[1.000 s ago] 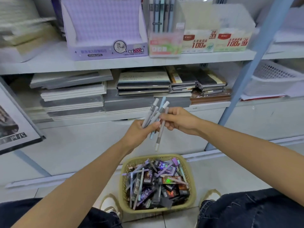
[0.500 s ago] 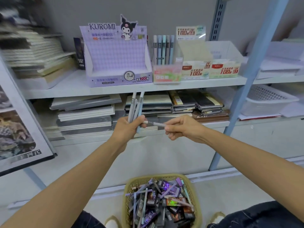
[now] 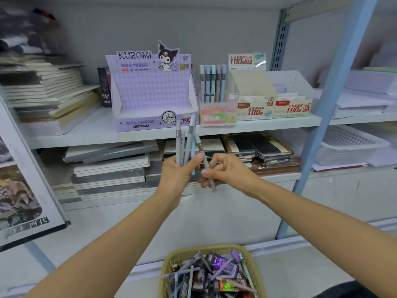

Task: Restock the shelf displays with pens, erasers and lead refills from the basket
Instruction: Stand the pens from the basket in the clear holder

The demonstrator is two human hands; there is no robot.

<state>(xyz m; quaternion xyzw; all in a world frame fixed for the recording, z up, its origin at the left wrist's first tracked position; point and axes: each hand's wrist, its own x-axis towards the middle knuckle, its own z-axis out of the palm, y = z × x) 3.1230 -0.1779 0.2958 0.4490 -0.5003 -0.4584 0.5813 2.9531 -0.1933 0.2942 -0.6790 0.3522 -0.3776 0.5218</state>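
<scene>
Pen [image 3: 200,147] pinched by right hand [image 3: 227,171] has swung upright beside the bunch [image 3: 184,145] gripped by left hand [image 3: 178,175].

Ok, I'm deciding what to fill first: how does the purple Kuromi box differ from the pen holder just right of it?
Size and colour: the Kuromi box is wide and purple, the pen holder narrower with a pink and green front. Stock: the Kuromi box shows nothing above its front lip, while the pen holder has five pens standing upright. Both sit side by side on the same shelf.
</scene>
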